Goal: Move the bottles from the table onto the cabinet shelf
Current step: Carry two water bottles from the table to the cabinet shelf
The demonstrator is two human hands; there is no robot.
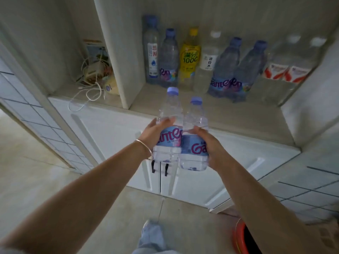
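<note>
A pale built-in cabinet fills the view, its open shelf (238, 114) set above white doors, with a tiled floor below.

The left hand (156, 133) curls its fingers round the label band of one clear water bottle (169, 129); the thumb lies across the front just above the label. The right hand (208, 142) wraps the second water bottle (195, 136) at the same height, fingers behind and thumb forward. Both bottles are upright, side by side and touching at the labels, carried in the air in front of the shelf edge, not yet set down.

They look full, so fairly heavy for their size, and the thin plastic walls probably give under a squeeze. The ribbed shoulder is smooth and likely slippery; the label band, where both hands already sit, seems the firmest place to hold.

Further back a row of bottles (207, 70) lines the rear of the shelf, among them a yellow bottle (189, 57). The bare strip of shelf in front appears to be where these two could stand. A tangle of cables (91, 77) lies in the left compartment.
</note>
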